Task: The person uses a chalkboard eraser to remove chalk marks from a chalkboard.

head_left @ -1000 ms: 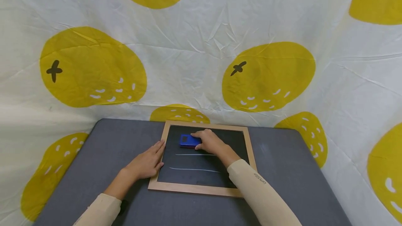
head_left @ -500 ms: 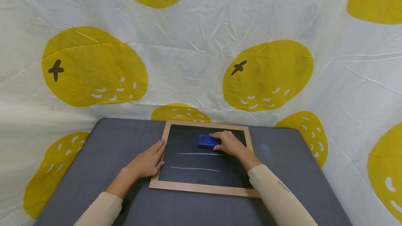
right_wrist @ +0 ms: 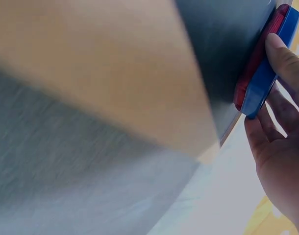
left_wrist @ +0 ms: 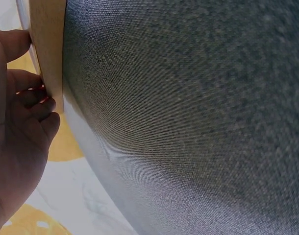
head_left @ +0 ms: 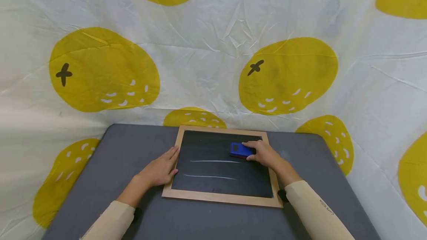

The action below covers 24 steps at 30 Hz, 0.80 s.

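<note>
Right hand (head_left: 265,153): grip holds blue eraser (head_left: 241,150), red side facing the upper right of the chalkboard (head_left: 207,145). Left hand (head_left: 160,168): grip relaxed, fingers touching the left side of the wooden frame (head_left: 220,197). Two chalk lines (head_left: 215,161) show. Chalkboard lies on grey table (head_left: 207,221).

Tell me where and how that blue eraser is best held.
Probably pinch the blue eraser by its near and far long sides, coming from the right: it is a flat block lying red side down on the chalkboard, and the right hand holds its right end just so.
</note>
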### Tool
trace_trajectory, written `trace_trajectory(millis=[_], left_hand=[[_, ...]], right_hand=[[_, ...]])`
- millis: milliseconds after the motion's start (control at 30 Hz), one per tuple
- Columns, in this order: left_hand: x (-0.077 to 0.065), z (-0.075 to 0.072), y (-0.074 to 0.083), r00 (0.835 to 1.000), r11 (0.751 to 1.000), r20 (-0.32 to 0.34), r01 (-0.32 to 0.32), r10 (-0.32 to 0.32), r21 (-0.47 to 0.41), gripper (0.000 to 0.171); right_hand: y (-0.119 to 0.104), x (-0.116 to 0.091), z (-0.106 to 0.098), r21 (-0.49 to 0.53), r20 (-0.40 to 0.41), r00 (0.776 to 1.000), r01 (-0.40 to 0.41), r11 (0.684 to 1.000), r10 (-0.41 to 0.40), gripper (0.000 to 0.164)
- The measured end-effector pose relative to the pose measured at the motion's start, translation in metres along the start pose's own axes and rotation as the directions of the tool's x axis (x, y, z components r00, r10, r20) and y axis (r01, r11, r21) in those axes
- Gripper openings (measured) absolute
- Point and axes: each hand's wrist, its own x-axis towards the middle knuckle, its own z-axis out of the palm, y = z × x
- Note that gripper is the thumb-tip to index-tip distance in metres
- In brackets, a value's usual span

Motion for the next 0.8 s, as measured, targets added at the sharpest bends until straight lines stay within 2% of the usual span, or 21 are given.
trace_trajectory(millis=[200, 367, 800], left_hand=[[0.000, 0.000, -0.001, 1.000, 1.000, 0.006, -0.012, 0.012, 0.009, 0.076], [0.001, 0.002, -0.002, 1.000, 1.000, 0.005, -0.015, 0.015, 0.020, 0.076], [0.000, -0.001, -0.002, 1.000, 0.999, -0.008, -0.026, 0.025, -0.037, 0.075]], right_hand=[[0.016, -0.018, -0.003, -0.022, -0.050, 0.999, -0.009, 1.000, 0.008, 0.063], [0.023, -0.026, -0.006, -0.020, -0.033, 0.999, -0.023, 1.000, 0.023, 0.062], [0.023, -0.020, -0.006, -0.026, -0.009, 1.000, -0.003, 1.000, 0.003, 0.062]])
